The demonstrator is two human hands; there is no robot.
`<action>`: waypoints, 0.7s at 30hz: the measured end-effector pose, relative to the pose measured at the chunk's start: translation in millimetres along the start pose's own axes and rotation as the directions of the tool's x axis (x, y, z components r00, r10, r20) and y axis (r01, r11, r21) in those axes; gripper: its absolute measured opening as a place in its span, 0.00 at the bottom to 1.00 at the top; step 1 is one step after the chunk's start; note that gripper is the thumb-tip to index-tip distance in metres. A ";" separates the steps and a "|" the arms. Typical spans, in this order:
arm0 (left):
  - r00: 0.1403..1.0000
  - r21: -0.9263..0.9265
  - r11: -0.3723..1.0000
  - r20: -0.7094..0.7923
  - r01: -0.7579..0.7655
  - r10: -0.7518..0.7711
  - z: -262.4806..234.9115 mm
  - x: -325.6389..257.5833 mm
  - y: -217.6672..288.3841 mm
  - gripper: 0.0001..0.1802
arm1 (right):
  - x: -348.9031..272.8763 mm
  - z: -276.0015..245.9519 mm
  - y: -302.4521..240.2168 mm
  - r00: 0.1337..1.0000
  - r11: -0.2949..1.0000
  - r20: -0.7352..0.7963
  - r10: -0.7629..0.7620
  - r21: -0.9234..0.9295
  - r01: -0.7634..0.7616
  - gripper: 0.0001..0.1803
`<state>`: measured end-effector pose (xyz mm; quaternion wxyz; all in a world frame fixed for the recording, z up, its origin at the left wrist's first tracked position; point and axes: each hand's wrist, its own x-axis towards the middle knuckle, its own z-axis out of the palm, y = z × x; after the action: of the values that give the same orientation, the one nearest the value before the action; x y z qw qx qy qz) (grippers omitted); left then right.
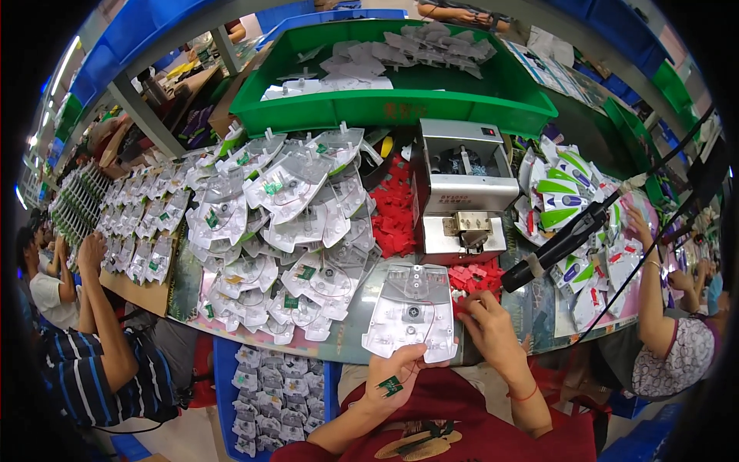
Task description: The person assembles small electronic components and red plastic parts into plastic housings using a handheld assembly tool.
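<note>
The left hand (396,375) gripped the near edge of a clear plastic plate (410,312), thumb on top, with a small green circuit board (390,386) lying against the back of the hand at about six o'clock from the plate. The plate lay flat on the worktop (350,348), just at its near edge, directly in front of the person. The right hand (489,327) rested at three o'clock from the plate, fingers curled down among loose red clips (476,276); whether it pinched one could not be told. At twelve o'clock from the plate stood a small grey machine (464,185), with more red clips heaped at its nine o'clock side. A big pile of similar clear plates (289,231) spread at ten o'clock. A green bin (385,108) sat beyond the machine. A black driver (562,242) hung at two o'clock. Other people's arms worked at both sides.
</note>
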<state>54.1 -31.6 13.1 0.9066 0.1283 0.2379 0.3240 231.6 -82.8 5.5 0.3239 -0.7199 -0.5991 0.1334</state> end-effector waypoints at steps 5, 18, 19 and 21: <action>0.999 0.005 1.000 -0.028 -0.028 0.028 5.3 -1.7 -4.9 0.24 | 0.4 -7.0 -2.7 0.995 0.999 -0.088 -0.052 -0.013 0.051 0.07; 0.895 0.326 0.914 -0.288 -0.243 0.341 4.1 0.1 -26.1 0.12 | 12.5 -34.6 -65.5 0.892 0.905 -0.182 -0.414 0.025 0.425 0.15; 0.878 0.361 0.887 -0.268 -0.290 0.396 1.9 0.9 -27.4 0.11 | 13.0 -33.1 -66.3 0.882 0.895 -0.163 -0.442 -0.013 0.446 0.16; 0.866 0.446 0.838 -0.227 -0.313 0.445 1.3 -0.5 -26.1 0.12 | 14.7 -29.2 -67.3 0.872 0.882 -0.138 -0.470 -0.046 0.468 0.16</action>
<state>68.2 -51.8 4.3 0.7270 0.2988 0.4120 0.4609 199.9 -73.0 72.6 0.3854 -0.5628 -0.7312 -0.0052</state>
